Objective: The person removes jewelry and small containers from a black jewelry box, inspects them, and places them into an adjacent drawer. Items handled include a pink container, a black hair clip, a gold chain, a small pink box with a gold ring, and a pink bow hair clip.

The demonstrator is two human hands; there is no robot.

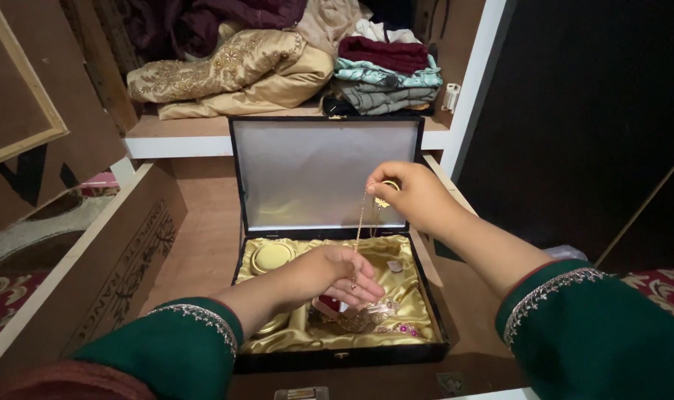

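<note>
The right hand (414,194) was up at one o'clock of the open black jewellery box (337,355), fingers pinched on the top of a thin gold chain (360,226). The chain hung straight down into the left hand (337,275), whose fingers lay open and cupped beneath its lower end, above the box. Inside, on gold satin lining (407,255): a round gold bangle (271,257) at ten o'clock, a small red case (329,304) and gold pieces with pink stones (405,328) near six. Folded clothes (385,78) sat on the shelf (177,133) behind.
</note>
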